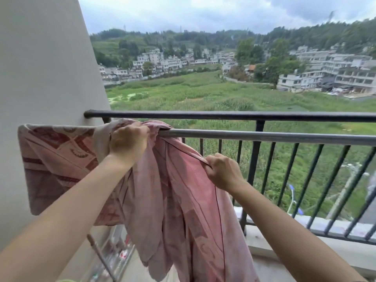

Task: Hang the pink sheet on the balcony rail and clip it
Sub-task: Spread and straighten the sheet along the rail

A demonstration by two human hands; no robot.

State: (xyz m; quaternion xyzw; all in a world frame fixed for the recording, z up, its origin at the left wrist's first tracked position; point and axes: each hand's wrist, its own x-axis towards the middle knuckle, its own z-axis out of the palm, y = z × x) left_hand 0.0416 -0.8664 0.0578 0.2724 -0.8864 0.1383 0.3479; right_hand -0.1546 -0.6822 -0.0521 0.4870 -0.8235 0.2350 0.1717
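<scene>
Head view: pink sheet (179,190) is gripped on grey rail (264,136) centre-left by left hand (128,141); hem pinched by right hand (221,169) (prob. for spreading).

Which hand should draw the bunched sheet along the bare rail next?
Likely the right hand: it grips the pink sheet edge below the bare grey rail; the left hand pins the bunch.

White wall (40,78) left; green field (203,94), bldgs (335,72), wooded hills (305,37), overcast sky (203,13).
</scene>
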